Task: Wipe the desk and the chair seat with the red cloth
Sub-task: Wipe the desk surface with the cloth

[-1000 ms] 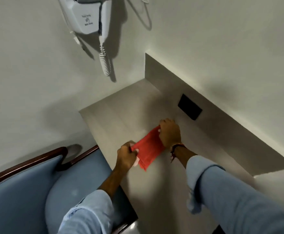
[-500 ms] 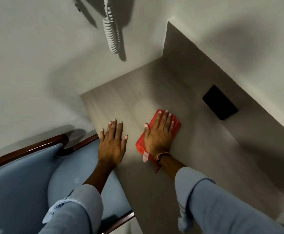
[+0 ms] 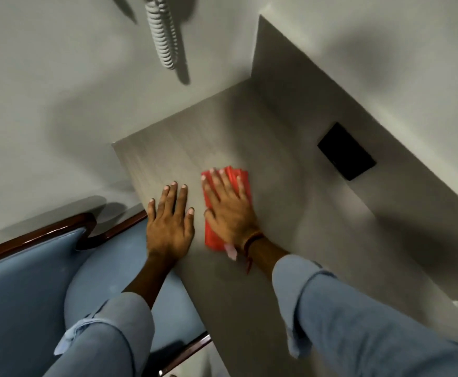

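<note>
The folded red cloth (image 3: 244, 180) lies flat on the pale grey desk (image 3: 290, 240). My right hand (image 3: 228, 208) presses down on it with fingers spread, covering most of it. My left hand (image 3: 170, 221) rests flat on the bare desk top just left of the cloth, near the desk's left edge, holding nothing. The blue chair seat (image 3: 108, 278) with a dark wood frame sits below the desk's left edge, partly hidden by my left sleeve.
A black socket plate (image 3: 346, 151) is set in the desk's raised back panel. A coiled grey cord (image 3: 162, 36) hangs on the wall above the desk's far corner. The chair's blue backrest (image 3: 18, 295) fills the lower left.
My left hand let go of the cloth and went flat onto the desk. My right hand pressed the cloth down, then slid it nearer the left hand, turning it more upright.
</note>
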